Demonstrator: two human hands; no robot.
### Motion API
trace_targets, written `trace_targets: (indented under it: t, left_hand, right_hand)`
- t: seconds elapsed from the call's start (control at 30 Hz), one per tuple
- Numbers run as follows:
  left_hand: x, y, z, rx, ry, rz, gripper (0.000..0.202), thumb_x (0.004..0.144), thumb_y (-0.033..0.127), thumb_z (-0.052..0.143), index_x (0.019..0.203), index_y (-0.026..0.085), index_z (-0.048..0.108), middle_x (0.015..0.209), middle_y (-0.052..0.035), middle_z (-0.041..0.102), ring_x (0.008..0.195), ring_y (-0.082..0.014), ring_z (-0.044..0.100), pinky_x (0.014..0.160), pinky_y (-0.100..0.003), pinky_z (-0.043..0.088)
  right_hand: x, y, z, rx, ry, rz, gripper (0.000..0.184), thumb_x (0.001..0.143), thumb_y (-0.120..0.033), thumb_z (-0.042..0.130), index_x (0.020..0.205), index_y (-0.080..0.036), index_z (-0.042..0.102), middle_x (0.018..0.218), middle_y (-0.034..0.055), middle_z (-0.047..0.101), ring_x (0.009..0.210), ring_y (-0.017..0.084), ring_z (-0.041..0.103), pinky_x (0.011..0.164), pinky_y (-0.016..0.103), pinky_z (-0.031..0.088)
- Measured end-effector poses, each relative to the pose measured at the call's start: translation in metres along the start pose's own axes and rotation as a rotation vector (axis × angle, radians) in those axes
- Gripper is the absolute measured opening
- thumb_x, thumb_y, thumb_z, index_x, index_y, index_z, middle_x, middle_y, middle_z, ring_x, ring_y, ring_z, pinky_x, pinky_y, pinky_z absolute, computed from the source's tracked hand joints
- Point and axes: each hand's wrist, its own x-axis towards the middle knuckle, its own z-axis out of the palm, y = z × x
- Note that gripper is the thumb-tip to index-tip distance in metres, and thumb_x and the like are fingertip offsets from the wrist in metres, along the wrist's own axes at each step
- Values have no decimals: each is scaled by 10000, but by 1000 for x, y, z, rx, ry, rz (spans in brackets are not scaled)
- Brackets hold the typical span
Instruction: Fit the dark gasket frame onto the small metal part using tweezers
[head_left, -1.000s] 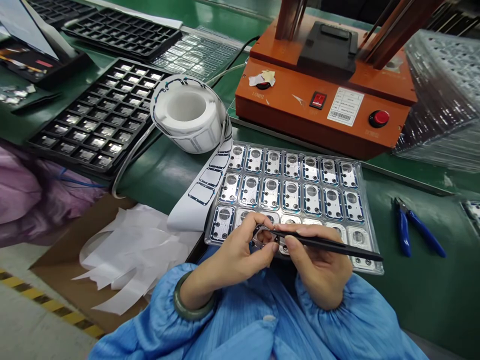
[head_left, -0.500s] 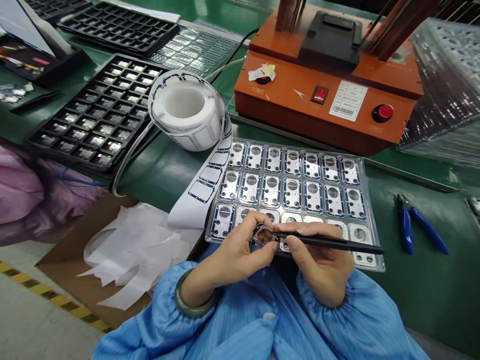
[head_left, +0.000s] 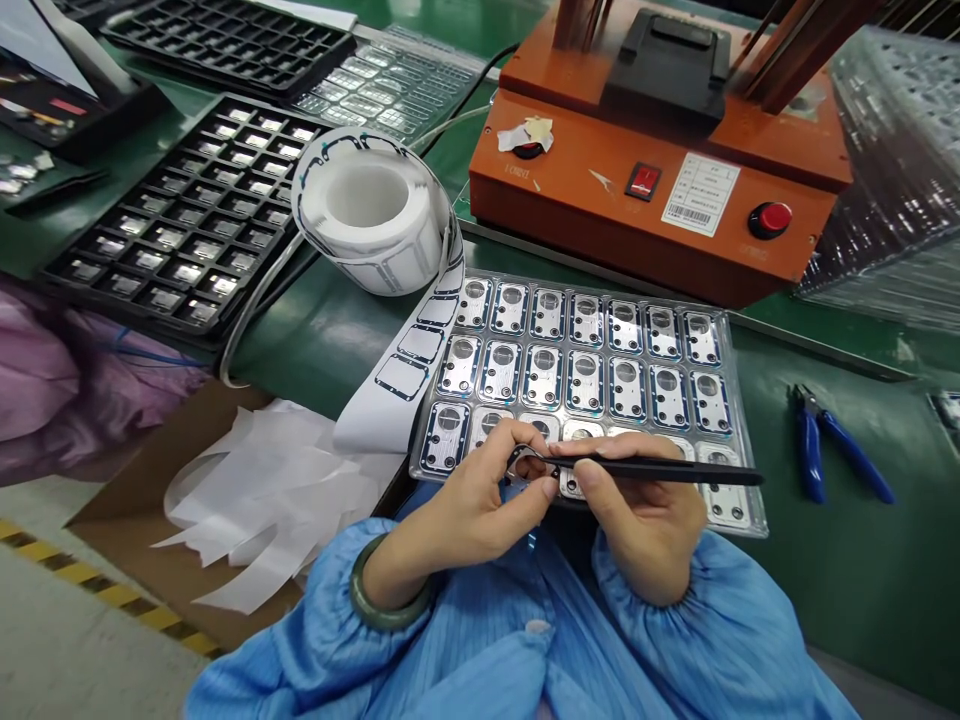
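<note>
Between thumb and fingers, my left hand [head_left: 480, 495] grips a small metal plate [head_left: 525, 466], mostly covered by the fingers. Black tweezers [head_left: 667, 470] lie in my right hand [head_left: 637, 510], their tips at the plate's upper edge. Under and beyond both hands sits a clear plastic tray [head_left: 739, 400] with rows of silver plates, many edged with dark blue adhesive frames. To the left, a roll of white backing tape [head_left: 382, 230] carries more of these frames, and its loose strip [head_left: 394, 385] runs down to the tray's left edge.
An orange machine [head_left: 570, 190] stands behind the tray. Blue-handled cutters [head_left: 814, 450] lie at right. A black tray of metal parts [head_left: 172, 230] is at left, near a person's pink sleeve [head_left: 90, 390]. A cardboard box [head_left: 142, 500] holds white paper strips [head_left: 255, 490].
The tweezers have turned slightly, their rear end now a little higher. Both hands stay in nearly the same place, and the view has shifted slightly.
</note>
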Motion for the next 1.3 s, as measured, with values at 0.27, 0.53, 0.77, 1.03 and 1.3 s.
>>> trace_targets:
  t: [0.27, 0.53, 0.77, 1.03, 1.3]
  left_hand:
    - [-4, -2, -4, -53, -44, -2, 156, 935, 311, 463, 1048, 214, 417, 712, 30, 521, 631, -117, 513, 656, -267, 426]
    - [-4, -3, -3, -225, -49, -51, 184, 978, 371, 373, 1022, 209, 449, 769, 12, 532, 666, -117, 539, 676, -269, 460]
    - [-4, -5, -2, -209, -36, -42, 176, 975, 366, 380, 1012, 211, 457, 802, 2, 546, 654, -116, 546, 667, -275, 471]
    - [-4, -6, -1, -202, -22, -36, 190, 975, 378, 380, 1005, 209, 462, 793, 7, 533, 646, -115, 538, 646, -269, 465]
    - [-3, -4, -1, -163, 0, -38, 210, 967, 395, 384, 994, 204, 467, 743, 5, 551, 629, -129, 543, 638, -278, 465]
  right_hand:
    - [2, -2, 1, 40, 2, 44, 228, 818, -84, 652, 961, -248, 585, 893, -13, 748, 798, 158, 731, 673, 258, 624]
    - [2, -4, 1, 86, -6, 58, 206, 836, -93, 637, 959, -244, 569, 897, -13, 751, 615, 128, 711, 591, 247, 623]
    - [1, -2, 1, 79, 10, 47, 229, 825, -85, 646, 970, -246, 572, 881, -11, 754, 595, 131, 706, 581, 254, 618]
    - [1, -1, 0, 47, 7, 43, 218, 830, -97, 643, 970, -245, 567, 898, -10, 749, 658, 136, 717, 623, 261, 621]
    - [2, -5, 5, 3, 37, -2, 188, 833, -139, 655, 951, -260, 573, 858, -13, 748, 607, 148, 708, 634, 311, 639]
